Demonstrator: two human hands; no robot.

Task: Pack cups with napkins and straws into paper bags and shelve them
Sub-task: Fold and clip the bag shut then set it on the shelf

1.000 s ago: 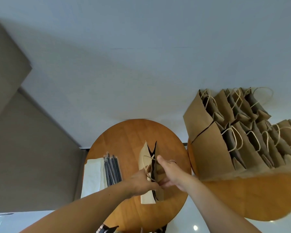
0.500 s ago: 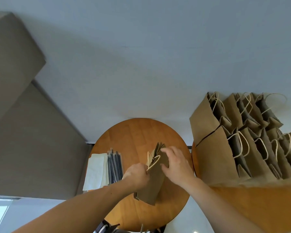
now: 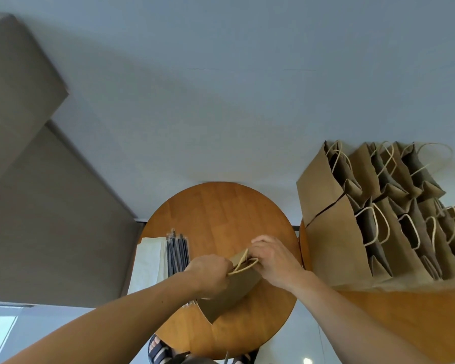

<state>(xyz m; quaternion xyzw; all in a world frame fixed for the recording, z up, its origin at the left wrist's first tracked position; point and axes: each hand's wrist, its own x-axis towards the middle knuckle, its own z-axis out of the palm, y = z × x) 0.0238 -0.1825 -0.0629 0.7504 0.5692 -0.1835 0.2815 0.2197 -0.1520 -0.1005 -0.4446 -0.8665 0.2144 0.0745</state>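
Bag: brown paper bag (image 3: 229, 292), held over the near half of the table (image 3: 221, 211), tilted with its mouth toward the table's centre; whether its bottom corner touches the table I cannot tell.
Handle: pale twine loop (image 3: 243, 266) at the bag's mouth, between the two hands.
Left hand: left hand (image 3: 210, 274), fingers curled round the bag's top edge on the table's left side.
Right hand: right hand (image 3: 276, 261), fingers bent, pinching the bag's mouth on the table's right side.
Straws: dark wrapped straws (image 3: 177, 254), lying in a bundle on the table's left part.
Napkins: pale napkins (image 3: 149, 261), at the table's left edge, touching the straws.
Other bags: upright open bags (image 3: 334, 237), clustered just right of the table on a second table (image 3: 405, 311).
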